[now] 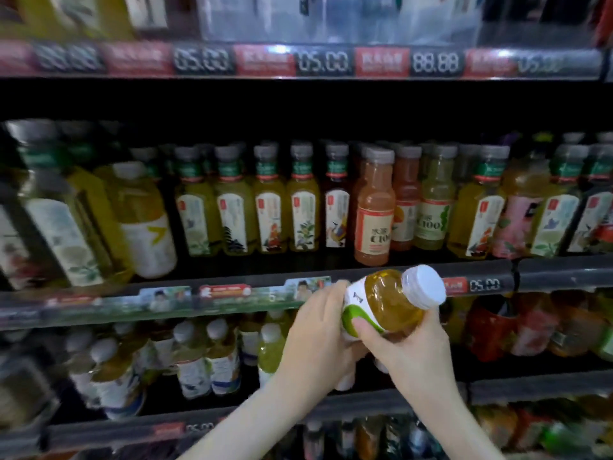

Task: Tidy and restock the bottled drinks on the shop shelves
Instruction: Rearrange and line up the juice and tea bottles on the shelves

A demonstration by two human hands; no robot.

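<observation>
I hold a tea bottle (391,302) with amber liquid, a white cap and a white-and-green label, tilted so the cap points up and right. It is in front of the middle shelf rail (232,293). My right hand (408,346) grips its lower body from below, thumb across the green label. My left hand (318,330) curls round its base from the left. A matching white-capped tea bottle (146,220) stands at the left of the middle shelf.
The middle shelf carries a row of square grey-capped tea bottles (270,207) and an orange juice bottle (373,207). Below it stand white-capped bottles (220,356) and red-labelled ones (487,327). Price tags (323,63) line the top rail.
</observation>
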